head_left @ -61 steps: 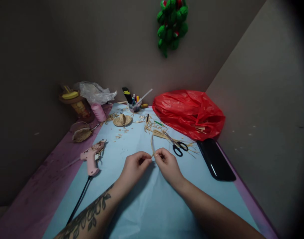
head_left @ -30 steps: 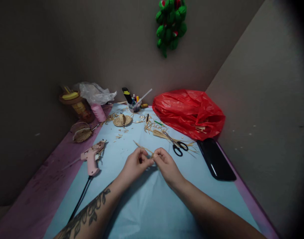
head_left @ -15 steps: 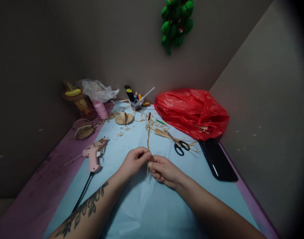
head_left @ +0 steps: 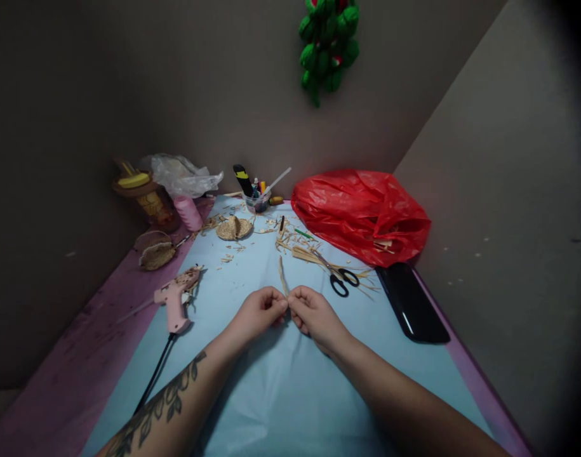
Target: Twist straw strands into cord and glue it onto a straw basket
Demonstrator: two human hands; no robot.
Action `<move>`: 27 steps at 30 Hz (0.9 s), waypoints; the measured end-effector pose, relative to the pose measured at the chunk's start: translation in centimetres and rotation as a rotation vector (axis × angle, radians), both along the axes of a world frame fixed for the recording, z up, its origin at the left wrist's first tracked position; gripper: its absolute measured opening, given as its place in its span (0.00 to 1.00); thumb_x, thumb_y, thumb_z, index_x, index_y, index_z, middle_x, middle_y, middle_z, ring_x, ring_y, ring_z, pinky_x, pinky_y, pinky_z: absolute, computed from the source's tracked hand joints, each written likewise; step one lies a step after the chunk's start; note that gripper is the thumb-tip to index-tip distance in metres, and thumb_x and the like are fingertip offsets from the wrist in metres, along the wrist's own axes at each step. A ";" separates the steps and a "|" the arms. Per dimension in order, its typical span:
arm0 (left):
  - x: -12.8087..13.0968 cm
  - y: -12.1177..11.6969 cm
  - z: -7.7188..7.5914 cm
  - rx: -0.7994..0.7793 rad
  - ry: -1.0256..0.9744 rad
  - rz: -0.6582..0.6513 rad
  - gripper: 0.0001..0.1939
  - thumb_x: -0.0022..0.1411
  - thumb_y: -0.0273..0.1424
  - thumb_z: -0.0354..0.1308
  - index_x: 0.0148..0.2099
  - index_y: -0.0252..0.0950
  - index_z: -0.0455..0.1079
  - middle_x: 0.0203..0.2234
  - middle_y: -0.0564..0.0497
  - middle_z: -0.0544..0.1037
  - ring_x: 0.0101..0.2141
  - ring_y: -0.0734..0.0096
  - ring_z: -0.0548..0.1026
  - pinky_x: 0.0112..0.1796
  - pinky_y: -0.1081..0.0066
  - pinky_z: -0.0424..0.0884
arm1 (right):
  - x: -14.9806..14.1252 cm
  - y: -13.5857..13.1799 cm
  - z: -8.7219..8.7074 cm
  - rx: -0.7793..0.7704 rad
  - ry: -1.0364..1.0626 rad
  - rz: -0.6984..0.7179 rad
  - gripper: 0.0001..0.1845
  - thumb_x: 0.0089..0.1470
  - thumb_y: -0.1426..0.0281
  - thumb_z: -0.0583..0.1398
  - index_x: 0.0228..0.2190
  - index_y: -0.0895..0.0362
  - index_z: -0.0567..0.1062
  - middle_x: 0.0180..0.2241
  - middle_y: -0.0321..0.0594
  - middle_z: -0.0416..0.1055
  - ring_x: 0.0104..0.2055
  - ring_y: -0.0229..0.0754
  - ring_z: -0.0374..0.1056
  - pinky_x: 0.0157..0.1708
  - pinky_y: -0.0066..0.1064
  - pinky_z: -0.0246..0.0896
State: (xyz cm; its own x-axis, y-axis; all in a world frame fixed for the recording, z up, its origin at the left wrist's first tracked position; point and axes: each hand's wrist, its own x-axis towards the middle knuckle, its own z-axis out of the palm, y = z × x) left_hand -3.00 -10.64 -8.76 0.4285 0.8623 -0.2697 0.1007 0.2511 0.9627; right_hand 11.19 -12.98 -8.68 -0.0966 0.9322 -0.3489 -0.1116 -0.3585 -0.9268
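Pinching one thin straw strip with both hands, right where the fingertips meet. In the left hand, thumb and first finger pressed together on the strip, other fingers curled in. In the right hand, much the same pinch, just beside. Poking up and away from the fingers, with a loose tip at the far end.

Probably at the step of twisting or shaping the strip, bit by bit. Seems to call next for small, soft finger turns, with a firm pinch on one side and a lighter one on the other. Might snap with too hard a tug.

Under both hands, a blue sheet with creases, over a purple table. Past the right hand, black-handled scissors on a straw bundle, then a big red bag. Right of that hand, a shiny black thing, hard to name. Left of the left hand, a pink glue gun; beyond it, a small basket and a pink spool. Straight past both hands, a round woven piece, straw crumbs and a tub of pens.

Farthest off, plain grey walls, with green balls hanging high up.
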 end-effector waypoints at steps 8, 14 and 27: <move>0.0 0.0 0.3 -0.122 -0.044 0.037 0.16 0.49 0.41 0.60 0.26 0.34 0.61 0.16 0.58 0.63 0.17 0.80 0.62 0.21 0.76 0.57 | 0.0 0.0 -0.1 0.014 -0.013 0.016 0.11 0.47 0.62 0.58 0.24 0.56 0.64 0.13 0.25 0.57 0.13 0.28 0.49 0.13 0.20 0.39; 0.4 -0.1 0.3 -0.086 -0.064 0.050 0.11 0.52 0.36 0.55 0.26 0.35 0.60 0.14 0.58 0.62 0.17 0.80 0.59 0.21 0.76 0.52 | 0.2 0.3 -0.6 0.052 -0.049 0.029 0.10 0.49 0.63 0.57 0.25 0.57 0.65 0.15 0.27 0.60 0.14 0.29 0.51 0.13 0.21 0.43; 0.7 -0.1 0.0 0.004 -0.026 0.103 0.07 0.50 0.31 0.53 0.24 0.34 0.61 0.17 0.59 0.61 0.20 0.80 0.58 0.24 0.77 0.55 | 0.3 -1.6 -0.8 0.797 -0.705 -0.122 0.06 0.51 0.70 0.60 0.25 0.55 0.67 0.22 0.34 0.68 0.25 0.37 0.65 0.28 0.28 0.61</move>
